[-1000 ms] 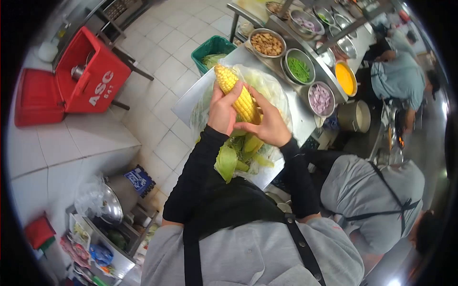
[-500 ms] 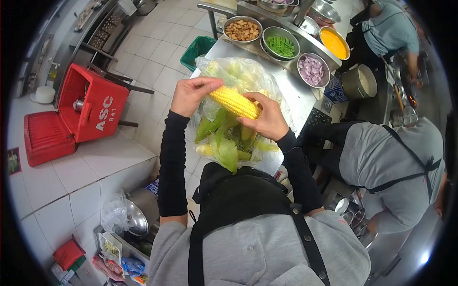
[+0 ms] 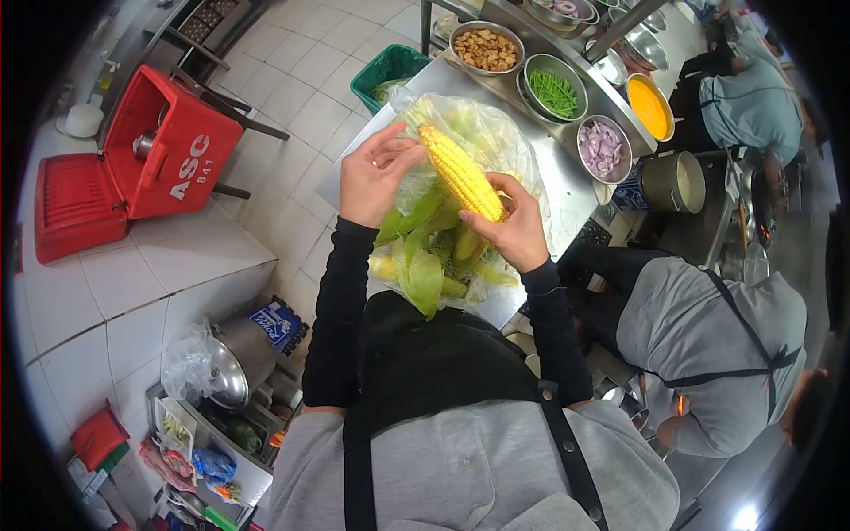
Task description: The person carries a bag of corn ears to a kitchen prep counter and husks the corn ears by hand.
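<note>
So the corn cob (image 3: 462, 174) just tipped steeper, up over husks (image 3: 423, 261) on the table (image 3: 571, 202). My right hand (image 3: 518, 221) has fingers round its lower end, probably doing all the holding now; left hand (image 3: 376, 177) looks loosely parted near the tip.

Both arms extend forward of the trunk, with the forearms angled inward. Black sleeves (image 3: 341, 301) cover both forearms from the wrist to near the elbow. The left hand (image 3: 376, 181) is raised, back of the hand partly toward the viewer; its fingers (image 3: 383, 142) are loosely bent and the thumb points inward, apart from the index finger. The right hand (image 3: 521, 226) is positioned slightly lower, in a curled grip: thumb on the near side, fingers bent on the far side. The hands are apart.
</note>
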A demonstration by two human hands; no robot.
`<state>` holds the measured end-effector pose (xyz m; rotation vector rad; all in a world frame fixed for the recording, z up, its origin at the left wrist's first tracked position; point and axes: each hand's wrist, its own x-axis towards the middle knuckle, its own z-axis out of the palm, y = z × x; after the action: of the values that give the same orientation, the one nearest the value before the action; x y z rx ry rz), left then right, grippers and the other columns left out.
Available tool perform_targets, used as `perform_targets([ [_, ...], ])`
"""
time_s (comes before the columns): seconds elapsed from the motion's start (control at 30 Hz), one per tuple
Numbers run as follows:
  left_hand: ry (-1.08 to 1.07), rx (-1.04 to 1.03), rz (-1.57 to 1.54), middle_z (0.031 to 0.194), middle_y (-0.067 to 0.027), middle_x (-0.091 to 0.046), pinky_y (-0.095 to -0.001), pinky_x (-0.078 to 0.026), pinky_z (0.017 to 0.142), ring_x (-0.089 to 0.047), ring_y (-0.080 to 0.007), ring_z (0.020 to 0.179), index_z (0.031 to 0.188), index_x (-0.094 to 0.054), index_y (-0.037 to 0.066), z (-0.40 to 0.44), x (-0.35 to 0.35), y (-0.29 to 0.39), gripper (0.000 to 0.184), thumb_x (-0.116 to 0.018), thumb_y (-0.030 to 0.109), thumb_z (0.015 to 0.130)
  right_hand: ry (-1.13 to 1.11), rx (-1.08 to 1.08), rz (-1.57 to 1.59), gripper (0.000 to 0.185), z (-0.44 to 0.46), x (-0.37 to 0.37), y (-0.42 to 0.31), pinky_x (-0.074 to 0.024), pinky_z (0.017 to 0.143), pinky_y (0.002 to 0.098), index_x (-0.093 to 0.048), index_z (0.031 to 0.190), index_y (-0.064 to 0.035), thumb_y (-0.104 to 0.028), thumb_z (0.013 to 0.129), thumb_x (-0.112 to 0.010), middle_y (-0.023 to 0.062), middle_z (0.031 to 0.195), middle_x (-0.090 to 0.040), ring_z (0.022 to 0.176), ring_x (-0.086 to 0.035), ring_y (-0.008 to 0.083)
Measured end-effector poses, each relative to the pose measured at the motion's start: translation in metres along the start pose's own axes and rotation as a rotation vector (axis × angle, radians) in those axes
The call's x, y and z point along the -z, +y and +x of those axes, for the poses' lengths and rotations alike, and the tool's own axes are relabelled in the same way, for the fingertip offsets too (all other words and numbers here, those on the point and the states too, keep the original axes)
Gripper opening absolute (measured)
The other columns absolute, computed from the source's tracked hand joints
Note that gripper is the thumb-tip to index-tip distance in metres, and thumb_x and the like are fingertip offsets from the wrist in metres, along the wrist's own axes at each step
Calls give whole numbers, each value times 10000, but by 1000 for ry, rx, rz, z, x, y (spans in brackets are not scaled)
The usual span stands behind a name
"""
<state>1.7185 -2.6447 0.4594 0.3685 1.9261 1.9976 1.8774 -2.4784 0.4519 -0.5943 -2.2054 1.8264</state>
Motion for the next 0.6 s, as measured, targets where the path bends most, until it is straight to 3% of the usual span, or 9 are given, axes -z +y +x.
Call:
perform_targets([
  [0.07,19,-7,193,932,-95,-761,-256,-562,755,-702,-114,836,1150,-728,-81,5,-5,-1,300,-747,134,942,19,29,-84,591,-2,-3,-2,-546,809,307,-617,1257,20,-149,748,-866,116,1024,-691,887,-665,171],
  [0.17,-150,182,130,933,-83,-749,-252,-552,754,-674,-100,814,1114,-739,-81,19,9,2,289,-741,158,949,75,63,-114,569,-4,-4,-11,-547,775,313,-619,1247,7,-133,746,-851,126,1005,-696,838,-669,181],
  [0.27,-181,141,62,921,-70,-740,-251,-546,728,-641,-93,758,1081,-749,-76,26,28,-8,255,-718,148,962,117,64,-36,547,-6,2,-11,-545,746,319,-622,1231,3,-124,746,-839,132,996,-704,802,-668,187],
  [0.37,-149,90,25,977,-66,-731,-239,-524,792,-645,-105,847,1131,-728,-78,32,33,-13,277,-679,161,999,99,99,-158,530,-7,13,-19,-541,750,325,-628,1218,1,-111,740,-828,127,1022,-705,803,-667,190],
  [0.57,-581,487,-352,1164,-111,-720,-292,-518,963,-662,-156,1071,1185,-705,-56,49,21,18,304,-667,193,1013,-6,126,-156,501,-8,16,-26,-545,839,331,-641,1195,3,-105,735,-807,143,1060,-702,879,-685,225],
  [0.6,-591,468,-301,1146,-111,-725,-291,-524,951,-668,-155,1051,1179,-707,-57,49,22,21,299,-672,187,1008,-8,161,-172,500,-8,16,-22,-543,852,329,-640,1196,5,-102,736,-803,142,1062,-700,897,-687,222],
])
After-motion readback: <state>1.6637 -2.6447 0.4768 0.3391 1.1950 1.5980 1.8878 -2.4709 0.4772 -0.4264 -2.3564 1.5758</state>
